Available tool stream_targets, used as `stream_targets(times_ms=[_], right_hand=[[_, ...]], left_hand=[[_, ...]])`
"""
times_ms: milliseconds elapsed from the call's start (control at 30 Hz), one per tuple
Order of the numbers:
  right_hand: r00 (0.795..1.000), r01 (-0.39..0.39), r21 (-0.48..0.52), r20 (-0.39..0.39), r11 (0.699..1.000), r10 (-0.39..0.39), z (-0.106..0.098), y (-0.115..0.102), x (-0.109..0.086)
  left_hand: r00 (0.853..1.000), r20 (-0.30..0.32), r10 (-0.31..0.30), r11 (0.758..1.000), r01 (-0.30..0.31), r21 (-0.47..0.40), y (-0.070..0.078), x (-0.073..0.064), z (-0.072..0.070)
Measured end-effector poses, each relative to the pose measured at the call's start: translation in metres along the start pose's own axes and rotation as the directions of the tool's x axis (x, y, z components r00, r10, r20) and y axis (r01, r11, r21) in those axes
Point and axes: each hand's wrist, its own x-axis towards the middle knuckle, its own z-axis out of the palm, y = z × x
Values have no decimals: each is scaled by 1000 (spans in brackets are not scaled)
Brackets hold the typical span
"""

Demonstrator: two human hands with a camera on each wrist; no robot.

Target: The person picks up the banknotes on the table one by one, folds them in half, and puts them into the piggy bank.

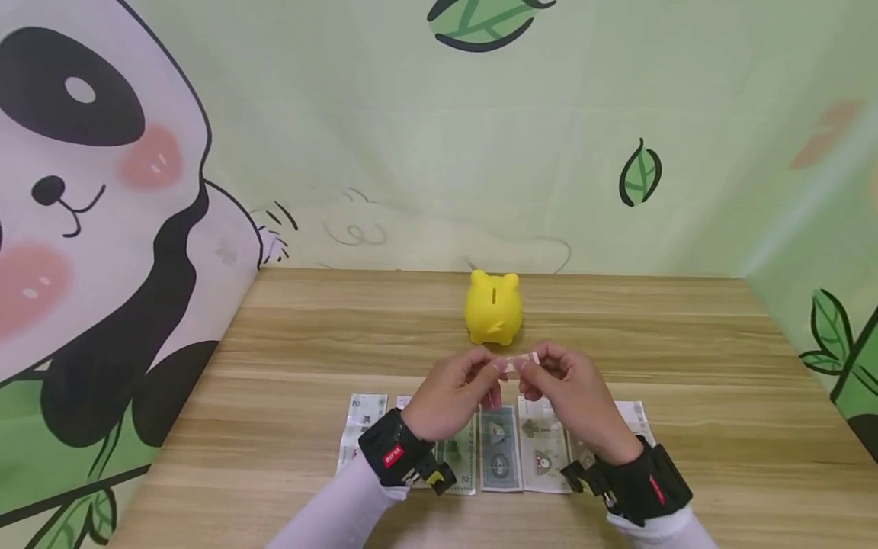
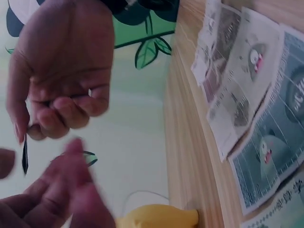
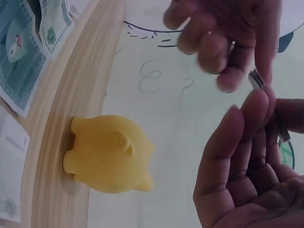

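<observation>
A small folded paper banknote [image 1: 519, 361] is held up above the table in front of a yellow piggy bank [image 1: 493, 306]. My left hand [image 1: 449, 393] pinches one end between thumb and index finger. At the other end, my right hand [image 1: 572, 393] grips the note with thumb and fingers. Seen edge-on in the left wrist view, the folded note [image 2: 25, 156] looks thin and dark. The right wrist view shows part of the folded note [image 3: 256, 79] between the two hands' fingertips; fingers hide its middle.
Several flat banknotes lie in a row under the hands, among them a blue one [image 1: 501, 450] and a pale one [image 1: 543, 450]. The piggy bank's dark slot faces up. Behind the wooden table [image 1: 713, 366] stands a printed backdrop [image 1: 384, 152] with a panda.
</observation>
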Motion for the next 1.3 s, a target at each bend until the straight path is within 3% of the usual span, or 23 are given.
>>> stream_targets(times_ms=[200, 400, 633, 800, 933, 1300], right_hand=[[996, 9, 9, -94, 1000, -8, -12, -3, -2], [991, 36, 8, -126, 999, -34, -21, -5, -2], [993, 53, -6, -109, 999, -53, -24, -6, -3], [993, 51, -6, -106, 999, -51, -24, -6, -3], [994, 47, -5, -100, 999, -47, -24, -6, -4], [994, 61, -5, -85, 998, -61, -24, -6, -3]], left_hand=[[998, -28, -47, 989, 51, 142, -8, 8, 3], [995, -81, -51, 962, 71, 264, -17, 20, 4], [992, -95, -87, 880, 121, 460, -15, 37, 7], [987, -97, -125, 813, 158, 560, -11, 51, 8], [986, -105, -128, 774, 166, 611, -13, 63, 9], [979, -105, -177, 758, 204, 620, -10, 84, 8]])
